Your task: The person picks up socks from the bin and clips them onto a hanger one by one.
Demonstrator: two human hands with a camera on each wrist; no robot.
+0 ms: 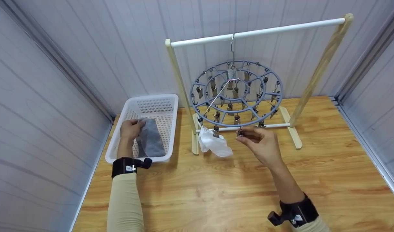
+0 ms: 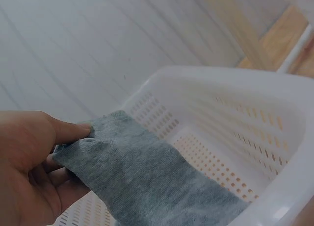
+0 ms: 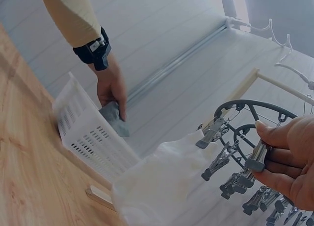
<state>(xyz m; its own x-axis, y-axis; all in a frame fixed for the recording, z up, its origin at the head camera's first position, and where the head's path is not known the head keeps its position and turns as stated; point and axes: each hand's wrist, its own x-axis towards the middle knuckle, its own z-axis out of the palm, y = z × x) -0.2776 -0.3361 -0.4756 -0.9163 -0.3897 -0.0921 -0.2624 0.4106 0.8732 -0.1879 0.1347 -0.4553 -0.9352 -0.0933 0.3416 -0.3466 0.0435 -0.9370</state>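
My left hand [image 1: 130, 129] pinches one end of a grey knit cloth [image 1: 152, 137] between thumb and fingers. The cloth [image 2: 142, 167] hangs down within the white basket [image 1: 173, 129], its lower part by the near wall. Over on the right, my right hand [image 1: 263, 146] holds a metal clip [image 3: 257, 157] with grey tips between thumb and fingers. That clip hangs at the near edge of a round blue-grey clip hanger [image 1: 271, 93]. A thin white cloth [image 1: 213, 143] dangles from the hanger's near left side, left of my right hand.
The hanger hooks over the white bar [image 1: 261, 33] of a rack with wooden posts [image 1: 322, 67]. Several other clips hang around its rings. The rack's left foot [image 1: 195, 143] stands beside the basket on the wood-patterned surface [image 1: 209, 193]. Pale panel walls enclose the back and sides.
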